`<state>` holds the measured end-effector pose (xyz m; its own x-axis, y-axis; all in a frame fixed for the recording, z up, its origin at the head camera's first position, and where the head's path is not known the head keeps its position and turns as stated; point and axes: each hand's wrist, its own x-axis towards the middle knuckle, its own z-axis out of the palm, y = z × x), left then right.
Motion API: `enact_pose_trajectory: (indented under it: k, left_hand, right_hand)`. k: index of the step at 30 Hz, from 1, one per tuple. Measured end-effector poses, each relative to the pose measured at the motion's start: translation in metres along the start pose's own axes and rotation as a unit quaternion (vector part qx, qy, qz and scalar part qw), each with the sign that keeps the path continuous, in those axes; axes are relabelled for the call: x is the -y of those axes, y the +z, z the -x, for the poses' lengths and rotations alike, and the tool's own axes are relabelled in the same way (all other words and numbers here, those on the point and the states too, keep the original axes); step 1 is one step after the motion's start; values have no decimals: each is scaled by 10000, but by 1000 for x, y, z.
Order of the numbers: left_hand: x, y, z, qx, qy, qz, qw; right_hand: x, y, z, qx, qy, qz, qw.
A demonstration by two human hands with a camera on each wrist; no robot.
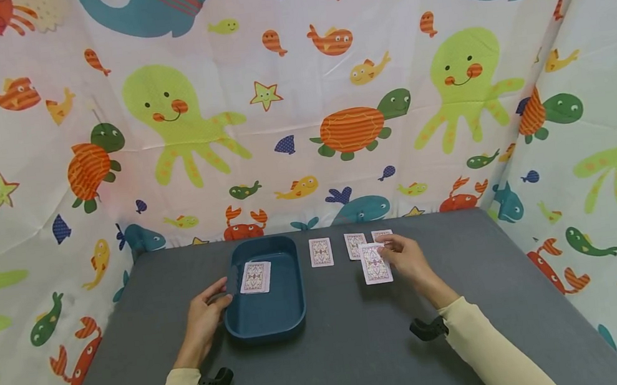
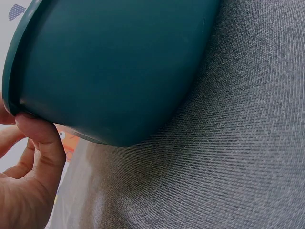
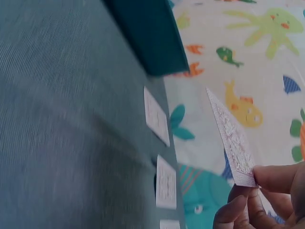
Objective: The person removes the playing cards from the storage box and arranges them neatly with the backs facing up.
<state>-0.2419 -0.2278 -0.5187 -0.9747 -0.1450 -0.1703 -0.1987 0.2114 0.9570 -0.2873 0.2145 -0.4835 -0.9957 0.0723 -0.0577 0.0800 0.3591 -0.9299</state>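
Observation:
A blue tray (image 1: pixel 267 333) stands on the dark table, with a small overlapping group of cards (image 1: pixel 255 278) inside it. The left hand (image 1: pixel 203 321) grips the tray's left rim; in the left wrist view the thumb and fingers of that hand (image 2: pixel 35 167) pinch the rim of the tray (image 2: pixel 109 71). Raised above the table, a patterned card (image 1: pixel 375 264) is pinched by the right hand (image 1: pixel 409 263). The right wrist view shows this card (image 3: pixel 232 138) between thumb and fingers of the right hand (image 3: pixel 267 200).
Three more cards lie at the table's back: one (image 1: pixel 321 252) right of the tray, another (image 1: pixel 355 245) farther right, and a third (image 1: pixel 382 233) partly behind the right hand. A sea-animal cloth (image 1: pixel 289 119) hangs behind the table (image 1: pixel 327 366).

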Motion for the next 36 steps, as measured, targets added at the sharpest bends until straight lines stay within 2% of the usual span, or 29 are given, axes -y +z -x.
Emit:
enact_pose_trajectory:
  k: [14,22,36]
  left_hand:
    - [-4,-2,2,-3,-43,-48,10000]
    - [-2,-2,2,9,-81,-68,9999]
    - [0,0,0,-31,-42,31,10000]
  right_hand:
    - [-29,-46,-21,-313,-47,158,9994]
    - [-40,-61,-37,-405,-127,406,9983]
    - [-56,-83,-71,-710,192,534,9959]
